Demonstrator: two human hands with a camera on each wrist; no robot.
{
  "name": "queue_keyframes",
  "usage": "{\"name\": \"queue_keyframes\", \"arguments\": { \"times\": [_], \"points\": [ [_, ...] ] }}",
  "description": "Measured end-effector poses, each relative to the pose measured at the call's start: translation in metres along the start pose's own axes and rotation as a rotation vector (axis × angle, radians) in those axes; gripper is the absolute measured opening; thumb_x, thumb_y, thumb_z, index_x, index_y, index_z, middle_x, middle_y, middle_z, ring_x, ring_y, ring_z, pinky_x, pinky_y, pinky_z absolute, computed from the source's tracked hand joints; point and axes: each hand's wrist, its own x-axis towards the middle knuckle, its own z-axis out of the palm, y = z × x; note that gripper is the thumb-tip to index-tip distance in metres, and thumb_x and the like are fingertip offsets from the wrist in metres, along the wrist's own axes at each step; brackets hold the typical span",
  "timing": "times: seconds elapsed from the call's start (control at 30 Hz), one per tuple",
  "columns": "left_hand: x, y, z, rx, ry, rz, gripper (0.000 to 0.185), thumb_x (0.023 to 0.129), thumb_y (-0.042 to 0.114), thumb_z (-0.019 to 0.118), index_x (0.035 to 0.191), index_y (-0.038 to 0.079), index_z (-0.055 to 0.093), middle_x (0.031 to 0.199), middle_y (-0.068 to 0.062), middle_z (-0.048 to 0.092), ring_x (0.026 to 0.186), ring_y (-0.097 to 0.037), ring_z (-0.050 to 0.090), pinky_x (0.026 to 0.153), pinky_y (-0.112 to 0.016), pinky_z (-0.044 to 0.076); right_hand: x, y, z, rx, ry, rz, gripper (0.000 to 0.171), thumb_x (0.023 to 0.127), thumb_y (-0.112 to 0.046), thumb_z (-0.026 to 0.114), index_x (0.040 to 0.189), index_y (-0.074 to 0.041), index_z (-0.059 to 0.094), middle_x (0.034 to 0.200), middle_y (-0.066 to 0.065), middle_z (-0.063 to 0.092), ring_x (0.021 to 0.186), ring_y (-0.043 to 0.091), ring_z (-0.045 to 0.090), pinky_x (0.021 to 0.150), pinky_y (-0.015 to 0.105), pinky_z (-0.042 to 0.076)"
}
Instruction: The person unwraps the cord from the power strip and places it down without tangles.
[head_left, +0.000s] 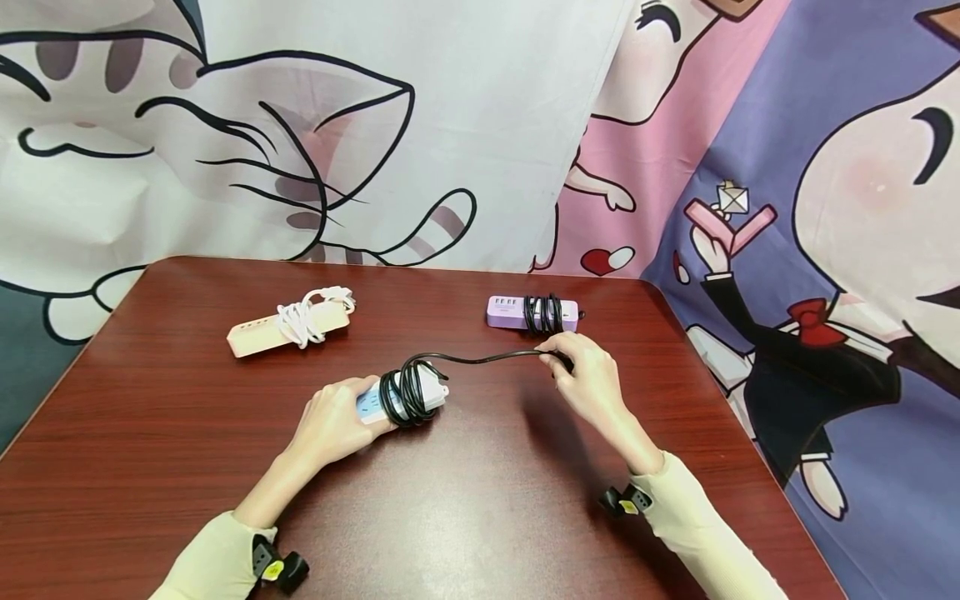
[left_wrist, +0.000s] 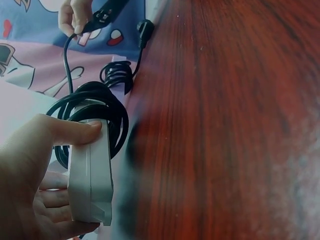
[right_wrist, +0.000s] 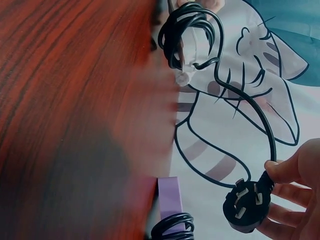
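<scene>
Gripping white power strip (head_left: 369,405) in left hand (head_left: 333,421), aimed lengthwise toward 3 o'clock; holding black plug (right_wrist: 248,202) in right hand (head_left: 588,379), at 3 o'clock from strip.

White and blue power strip (head_left: 369,405), black cord (head_left: 409,397), purple strip (head_left: 510,312), cream strip (head_left: 258,336), white cord (head_left: 300,323), reddish-brown wood-grain table (head_left: 187,433)

Indoor spot — table (head_left: 450,517), cartoon backdrop (head_left: 502,125)

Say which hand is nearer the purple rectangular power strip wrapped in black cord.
Right. The right hand is just in front of the purple power strip, holding a round black plug; the left hand is farther off, leftward, gripping a white rectangular power strip.
</scene>
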Motion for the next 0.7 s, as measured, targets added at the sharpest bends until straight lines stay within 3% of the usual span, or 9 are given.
{"name": "queue_keyframes", "arguments": {
  "times": [0.27,0.7],
  "points": [
    [0.001,0.0,0.0,-0.006,-0.024,-0.035,0.047,0.063,0.036,0.082,0.104,0.017,0.069,0.085,0.0,0.068,0.067,-0.014,0.054,0.054,-0.03,0.038,-0.005,0.003,-0.001,0.009,-0.013,0.016,0.009,0.085,-0.014,0.07,0.09,-0.022,0.072,0.075,-0.009,0.062,0.074,0.008,0.055,0.065,0.033,0.042],
    [0.002,-0.004,-0.002,0.007,-0.012,-0.042,0.056,0.064,0.036,0.082,0.112,0.011,0.068,0.095,-0.009,0.071,0.072,-0.019,0.059,0.055,-0.033,0.041,-0.014,0.006,0.0,0.013,-0.033,0.038,0.01,0.085,-0.014,0.071,0.09,-0.023,0.072,0.07,-0.011,0.059,0.068,0.005,0.054,0.065,0.031,0.041]
  ]
}}
